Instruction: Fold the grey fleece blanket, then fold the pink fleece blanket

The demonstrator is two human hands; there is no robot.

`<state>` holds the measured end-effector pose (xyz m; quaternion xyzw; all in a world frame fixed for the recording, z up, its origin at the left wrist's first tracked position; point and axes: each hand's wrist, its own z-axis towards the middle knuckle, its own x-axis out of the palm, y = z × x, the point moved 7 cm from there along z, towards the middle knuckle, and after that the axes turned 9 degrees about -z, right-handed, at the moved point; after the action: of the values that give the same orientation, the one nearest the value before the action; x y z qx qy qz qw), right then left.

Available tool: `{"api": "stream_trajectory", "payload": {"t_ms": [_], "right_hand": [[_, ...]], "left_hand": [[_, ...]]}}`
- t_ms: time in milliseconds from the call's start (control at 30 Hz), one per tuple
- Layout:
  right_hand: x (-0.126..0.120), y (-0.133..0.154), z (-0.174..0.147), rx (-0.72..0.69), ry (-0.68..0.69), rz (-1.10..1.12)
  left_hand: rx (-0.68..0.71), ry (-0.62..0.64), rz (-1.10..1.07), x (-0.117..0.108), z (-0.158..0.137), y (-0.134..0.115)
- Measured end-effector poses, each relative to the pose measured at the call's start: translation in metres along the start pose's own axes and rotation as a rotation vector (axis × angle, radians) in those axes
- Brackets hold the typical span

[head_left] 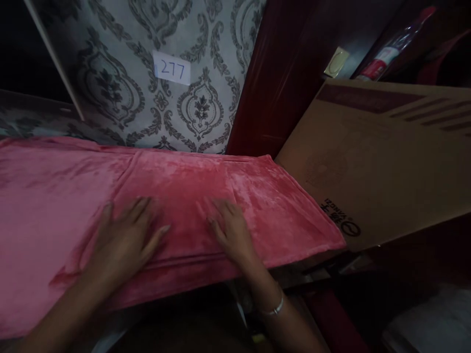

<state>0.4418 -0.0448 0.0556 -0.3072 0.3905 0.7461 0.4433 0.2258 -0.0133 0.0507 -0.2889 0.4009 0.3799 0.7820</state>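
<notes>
A pink plush cloth (176, 181) lies spread over a long surface, with a folded layer in its middle. My left hand (123, 240) rests on the left edge of that folded layer, fingers extended and slightly blurred. On the same layer, farther right, my right hand (231, 228) presses down with its fingers stretched out; they too are smeared a little by motion. Both palms face the cloth, and neither hand grips anything visible. A bracelet circles my right wrist.
A large cardboard box (368, 162) stands against the cloth's right end. Behind the cloth are a patterned wall with a paper label reading 277 (172, 68) and a dark red panel (272, 73). A bottle (390, 51) lies beyond the box. A dark screen-like object (29, 59) is at upper left.
</notes>
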Motion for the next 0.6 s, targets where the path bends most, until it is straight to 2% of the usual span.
{"api": "stream_trajectory", "payload": {"t_ms": [100,200,267,367,600], "right_hand": [[0.019,-0.009,0.021,0.073,0.058,-0.173],[0.052,-0.026,0.014,0.154,0.234,-0.268],[0.068,-0.033,0.003,0.177,0.312,-0.283],[0.074,-0.038,-0.007,0.188,0.32,-0.286],[0.071,-0.035,-0.005,0.167,0.301,-0.291]], "left_hand": [[0.011,0.09,-0.01,0.029,0.021,-0.024],[-0.003,0.219,-0.034,0.064,0.014,-0.028],[-0.011,0.229,-0.046,0.076,0.003,-0.024],[0.012,0.175,-0.05,0.078,-0.009,-0.023],[0.113,0.034,0.034,0.069,-0.028,-0.027]]}}
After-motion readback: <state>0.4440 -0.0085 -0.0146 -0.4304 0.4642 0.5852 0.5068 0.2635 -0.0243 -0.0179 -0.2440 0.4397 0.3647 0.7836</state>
